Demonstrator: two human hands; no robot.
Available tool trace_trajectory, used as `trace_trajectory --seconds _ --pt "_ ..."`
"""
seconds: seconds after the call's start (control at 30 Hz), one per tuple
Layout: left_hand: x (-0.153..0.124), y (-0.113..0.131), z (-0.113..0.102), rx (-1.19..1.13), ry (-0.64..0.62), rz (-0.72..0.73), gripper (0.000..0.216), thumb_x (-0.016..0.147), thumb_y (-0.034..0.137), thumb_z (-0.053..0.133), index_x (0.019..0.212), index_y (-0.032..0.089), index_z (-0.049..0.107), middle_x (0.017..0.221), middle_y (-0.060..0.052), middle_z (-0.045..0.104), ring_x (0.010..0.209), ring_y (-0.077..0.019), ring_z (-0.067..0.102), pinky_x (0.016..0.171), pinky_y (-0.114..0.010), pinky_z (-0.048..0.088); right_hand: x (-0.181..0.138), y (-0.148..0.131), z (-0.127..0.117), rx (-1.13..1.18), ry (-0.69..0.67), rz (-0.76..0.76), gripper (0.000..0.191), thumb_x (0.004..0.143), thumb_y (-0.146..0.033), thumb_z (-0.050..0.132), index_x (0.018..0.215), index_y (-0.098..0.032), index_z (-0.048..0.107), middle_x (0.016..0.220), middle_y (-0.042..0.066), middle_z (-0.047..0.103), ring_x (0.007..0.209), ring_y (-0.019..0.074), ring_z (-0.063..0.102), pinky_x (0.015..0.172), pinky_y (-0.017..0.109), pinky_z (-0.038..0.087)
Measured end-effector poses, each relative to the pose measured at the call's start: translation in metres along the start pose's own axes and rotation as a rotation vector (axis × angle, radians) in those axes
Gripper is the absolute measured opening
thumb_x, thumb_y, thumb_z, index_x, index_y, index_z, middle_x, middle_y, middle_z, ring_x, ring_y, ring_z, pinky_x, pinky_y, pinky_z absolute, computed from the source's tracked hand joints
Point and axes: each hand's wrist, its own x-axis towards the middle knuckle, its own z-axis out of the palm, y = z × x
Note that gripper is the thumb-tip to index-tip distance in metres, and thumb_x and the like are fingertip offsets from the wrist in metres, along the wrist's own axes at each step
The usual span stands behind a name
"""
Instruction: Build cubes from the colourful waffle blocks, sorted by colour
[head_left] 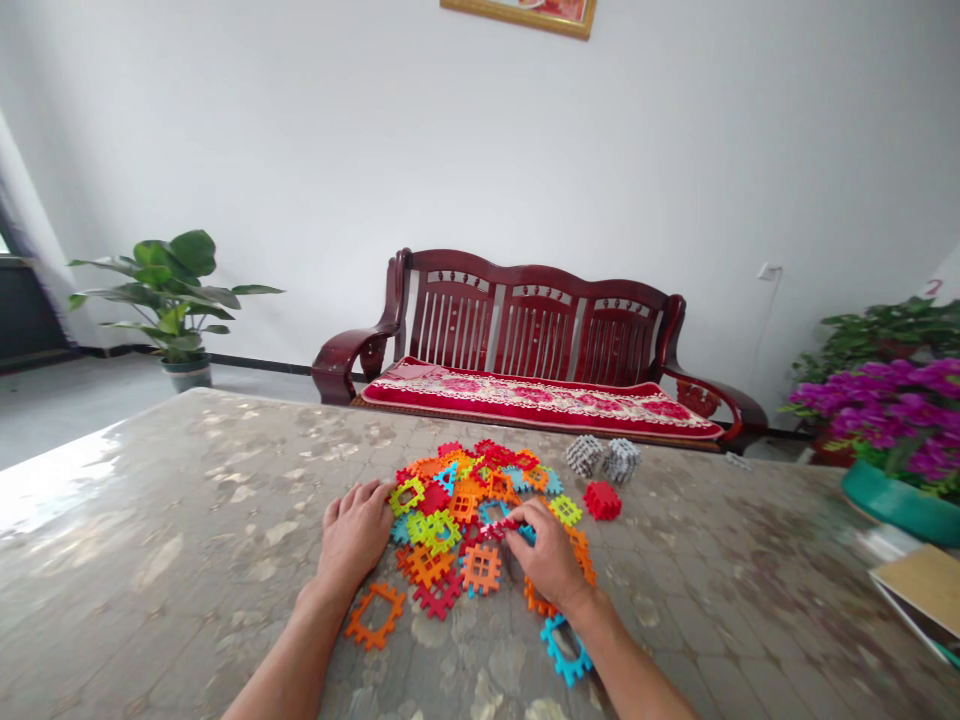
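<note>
A loose pile of notched plastic building tiles in orange, red, blue and lime green lies between my hands. My left hand (pixel 358 525) rests flat at the pile's left edge, fingers stretched out beside a lime green tile (pixel 407 495). Over the right part of the pile, my right hand (pixel 551 555) pinches a red tile (pixel 496 528) between thumb and fingers. Just below that tile lies a light orange window tile (pixel 481 568). An orange frame tile (pixel 375 616) sits apart near my left wrist. Partly hidden by my right forearm is a blue frame tile (pixel 564 652).
Right of the pile stand a red assembled block (pixel 602 500) and two grey knobbly blocks (pixel 583 455). A teal pot (pixel 900 500) with purple flowers and a brown notebook (pixel 916 590) occupy the table's right side. Beyond the patterned tablecloth (pixel 187 520) is a wooden bench (pixel 536 330).
</note>
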Motion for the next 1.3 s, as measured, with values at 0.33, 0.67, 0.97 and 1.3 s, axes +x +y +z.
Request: trace_trajectory --seconds 0.33,0.67,0.97,1.3 --pt "0.0 0.0 -0.001 0.001 -0.012 0.001 0.047 0.093 0.024 0.034 0.132 0.029 0.06 0.142 -0.006 0.058 0.134 -0.0249 0.047 0.114 -0.048 0.028 0.005 0.01 -0.004 0.185 0.166 0.108 0.022 0.088 -0.036 0.053 0.094 -0.02 0.068 0.097 0.006 0.071 0.094 0.0203 0.065 0.086 0.031 0.05" --pt "0.0 0.0 -0.001 0.013 -0.011 -0.006 0.047 0.093 0.024 0.034 0.132 0.031 0.06 0.142 -0.005 0.059 0.135 -0.0239 0.046 0.113 -0.046 0.028 0.01 0.039 -0.021 0.007 0.308 0.239 0.038 0.091 -0.045 0.04 0.105 -0.022 0.067 0.103 0.007 0.074 0.098 0.0229 0.067 0.087 0.035 0.049" --pt "0.0 0.001 -0.002 0.008 -0.013 -0.005 0.048 0.093 0.024 0.034 0.133 0.03 0.06 0.143 -0.005 0.058 0.135 -0.0253 0.046 0.114 -0.048 0.027 0.007 0.045 -0.026 -0.347 0.116 0.208 0.034 0.092 -0.025 0.038 0.1 -0.023 0.071 0.099 0.005 0.071 0.098 0.0194 0.064 0.087 0.029 0.046" --pt "0.0 0.001 0.0 0.004 -0.005 -0.014 0.047 0.093 0.024 0.035 0.132 0.031 0.06 0.142 -0.004 0.058 0.135 -0.0235 0.046 0.114 -0.046 0.027 0.008 0.063 -0.021 -0.288 0.216 0.159 0.038 0.084 -0.016 0.043 0.112 -0.02 0.069 0.112 0.01 0.067 0.11 0.0229 0.06 0.1 0.038 0.046"
